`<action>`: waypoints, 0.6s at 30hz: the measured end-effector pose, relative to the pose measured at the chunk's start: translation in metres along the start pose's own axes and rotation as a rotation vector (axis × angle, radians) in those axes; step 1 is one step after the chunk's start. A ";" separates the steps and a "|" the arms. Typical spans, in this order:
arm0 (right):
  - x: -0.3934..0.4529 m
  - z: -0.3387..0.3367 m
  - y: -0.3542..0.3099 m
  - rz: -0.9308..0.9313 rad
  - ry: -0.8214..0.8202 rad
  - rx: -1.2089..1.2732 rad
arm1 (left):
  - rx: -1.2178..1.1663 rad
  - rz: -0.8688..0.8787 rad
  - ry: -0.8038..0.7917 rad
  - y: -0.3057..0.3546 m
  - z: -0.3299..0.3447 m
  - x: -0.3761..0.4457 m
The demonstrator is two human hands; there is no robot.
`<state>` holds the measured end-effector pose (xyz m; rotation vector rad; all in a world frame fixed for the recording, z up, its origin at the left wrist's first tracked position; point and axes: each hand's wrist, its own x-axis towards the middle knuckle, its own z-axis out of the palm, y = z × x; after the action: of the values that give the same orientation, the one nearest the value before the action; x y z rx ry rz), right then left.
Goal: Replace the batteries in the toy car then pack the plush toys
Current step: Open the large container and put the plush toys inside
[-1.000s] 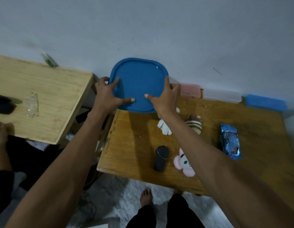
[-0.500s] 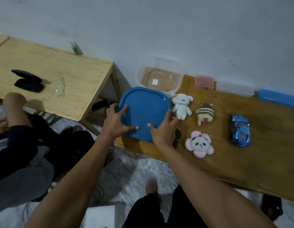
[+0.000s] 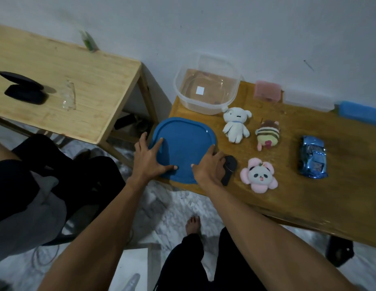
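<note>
Marbled grey flooring lies below the front edge of a brown wooden table (image 3: 288,196), where both bare forearms reach in toward its near left corner. On that corner lies a flat blue plastic lid with rounded corners (image 3: 182,148), its left part jutting out past the table's edge. Splayed wide, the left hand (image 3: 149,159) has its thumb and forefinger laid on top of the lid while the other fingers curl round the left rim; the right hand (image 3: 208,166), fingers likewise spread, presses thumb and forefinger on the lid's right side, so the lid is held between the two hands. Just beside the right hand, partly under it, lies a small black oblong device (image 3: 229,170). Next to that sits a pink flower-shaped panda plush (image 3: 259,177). Further right, well apart from the hands, a shiny blue toy car (image 3: 313,159) rests on the table. Behind the panda lie a brown-striped plush (image 3: 268,135) and a white dog plush (image 3: 236,126). Beyond the lid stands an uncovered clear plastic tub (image 3: 208,103), touching the white plush's head. Farthest back, along the white wall, lie a pink box (image 3: 267,91), a translucent box (image 3: 309,99) and a blue box (image 3: 361,112).
</note>
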<state>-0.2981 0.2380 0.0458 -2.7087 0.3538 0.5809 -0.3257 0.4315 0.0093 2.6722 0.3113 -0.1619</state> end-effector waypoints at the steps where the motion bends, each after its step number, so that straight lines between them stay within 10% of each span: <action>1: 0.001 -0.005 -0.001 -0.012 0.013 0.004 | -0.003 0.010 0.045 0.004 -0.001 0.000; 12: 0.082 -0.110 0.070 0.023 0.388 0.403 | -0.270 0.262 0.095 0.169 0.018 0.074; 18: 0.125 -0.137 0.131 0.117 0.253 0.446 | -0.313 0.177 -0.068 0.231 0.062 0.094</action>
<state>-0.1801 0.0458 0.0722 -2.3372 0.6275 0.1582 -0.1822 0.2198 0.0345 2.3629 0.0690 -0.1367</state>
